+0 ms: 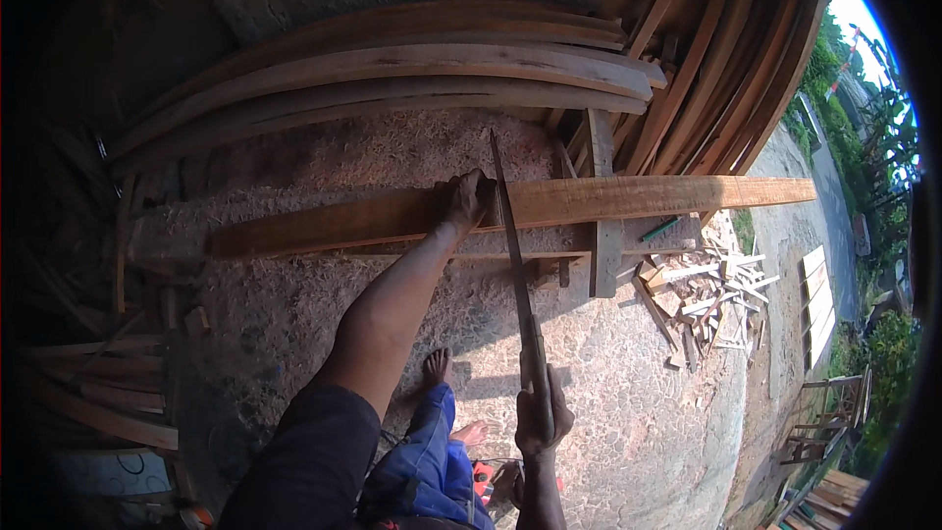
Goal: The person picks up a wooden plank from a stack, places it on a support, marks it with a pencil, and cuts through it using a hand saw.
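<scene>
A long wooden plank [608, 198] lies crosswise before me, resting on a wooden support [605, 260] toward its right part. My left hand [469, 200] grips the plank near its middle, just left of the saw blade. In my right hand [543, 417] is the handle of a handsaw [517, 260]. The narrow blade points away from me and crosses the plank close beside my left hand. Its far tip reaches past the plank's far edge. Whether the teeth have cut into the wood is too small to tell.
Long boards [422, 64] are stacked beyond the plank, and more timbers [726, 79] lean at the far right. A green pencil-like stick [660, 229] lies near the support. Wood offcuts [711, 299] are heaped on the ground at right. Several boards [98, 383] lie at left.
</scene>
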A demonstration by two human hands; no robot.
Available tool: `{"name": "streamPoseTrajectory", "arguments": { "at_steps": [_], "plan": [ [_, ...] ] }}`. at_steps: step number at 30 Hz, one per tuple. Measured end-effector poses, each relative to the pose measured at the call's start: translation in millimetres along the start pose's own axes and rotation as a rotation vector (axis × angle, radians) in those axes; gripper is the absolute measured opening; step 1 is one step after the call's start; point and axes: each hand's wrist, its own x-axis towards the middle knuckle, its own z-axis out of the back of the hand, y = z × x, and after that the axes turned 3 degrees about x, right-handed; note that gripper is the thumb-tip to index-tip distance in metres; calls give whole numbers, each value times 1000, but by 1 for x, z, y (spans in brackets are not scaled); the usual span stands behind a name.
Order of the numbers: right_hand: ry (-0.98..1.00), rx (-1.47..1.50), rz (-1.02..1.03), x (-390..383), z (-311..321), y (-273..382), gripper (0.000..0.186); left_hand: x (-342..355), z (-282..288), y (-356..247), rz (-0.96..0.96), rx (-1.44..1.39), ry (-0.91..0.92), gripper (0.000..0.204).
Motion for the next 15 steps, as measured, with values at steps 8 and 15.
{"name": "streamPoseTrajectory", "arguments": {
  "at_steps": [8, 15],
  "plan": [
    [57, -111, 60, -30, 6, -14, 46, 0, 6, -1, -22, -78, 107, 15],
    [80, -139, -18, -52, -3, -21, 45, -7, 10, -18, -108, 11, 20, 15]
  ]
}}
